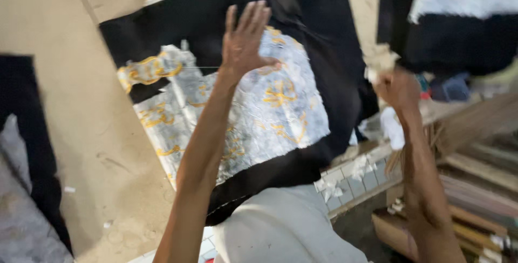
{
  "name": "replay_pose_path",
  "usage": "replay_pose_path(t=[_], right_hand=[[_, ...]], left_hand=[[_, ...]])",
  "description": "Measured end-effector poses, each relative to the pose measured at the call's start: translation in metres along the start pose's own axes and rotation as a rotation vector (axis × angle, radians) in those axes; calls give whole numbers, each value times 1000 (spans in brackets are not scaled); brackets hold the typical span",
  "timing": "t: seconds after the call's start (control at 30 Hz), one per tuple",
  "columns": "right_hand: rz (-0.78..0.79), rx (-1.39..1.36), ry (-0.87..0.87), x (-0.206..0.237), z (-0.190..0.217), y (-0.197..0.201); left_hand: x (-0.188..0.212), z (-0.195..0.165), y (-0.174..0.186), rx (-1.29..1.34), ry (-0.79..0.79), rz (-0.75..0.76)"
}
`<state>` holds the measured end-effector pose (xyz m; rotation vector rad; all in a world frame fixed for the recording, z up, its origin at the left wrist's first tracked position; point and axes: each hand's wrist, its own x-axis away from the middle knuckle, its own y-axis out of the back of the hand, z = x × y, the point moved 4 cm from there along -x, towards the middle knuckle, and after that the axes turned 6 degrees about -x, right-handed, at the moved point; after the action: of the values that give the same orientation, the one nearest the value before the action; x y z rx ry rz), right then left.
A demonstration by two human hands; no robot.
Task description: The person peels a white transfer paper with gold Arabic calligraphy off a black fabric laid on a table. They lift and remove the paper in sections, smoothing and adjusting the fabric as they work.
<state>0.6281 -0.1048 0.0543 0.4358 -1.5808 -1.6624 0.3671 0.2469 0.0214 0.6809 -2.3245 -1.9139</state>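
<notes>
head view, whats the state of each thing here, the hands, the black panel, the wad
left hand: open, fingers spread, flat on the silver foil
right hand: closed around a pale crumpled wad
black panel: tilted, leaning on the beige board
silver foil: stuck to the panel, ragged edges, gold lines showing through
wood strips: stacked at lower right

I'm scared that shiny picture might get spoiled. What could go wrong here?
The left hand presses flat on the silver leaf of the black panel. The leaf's edges look ragged, so rubbing could perhaps tear more or smudge the gold lettering. The right hand holds a crumpled wad; a hard wipe might scrape leaf off. Flakes already lie on the tiles below.
</notes>
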Motion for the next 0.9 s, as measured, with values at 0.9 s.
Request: replay_pose_path(t=[0.9], right_hand=[[65,-34,69,184,-103,-54]], left_hand=[[194,-284,-35,86,-61,169]])
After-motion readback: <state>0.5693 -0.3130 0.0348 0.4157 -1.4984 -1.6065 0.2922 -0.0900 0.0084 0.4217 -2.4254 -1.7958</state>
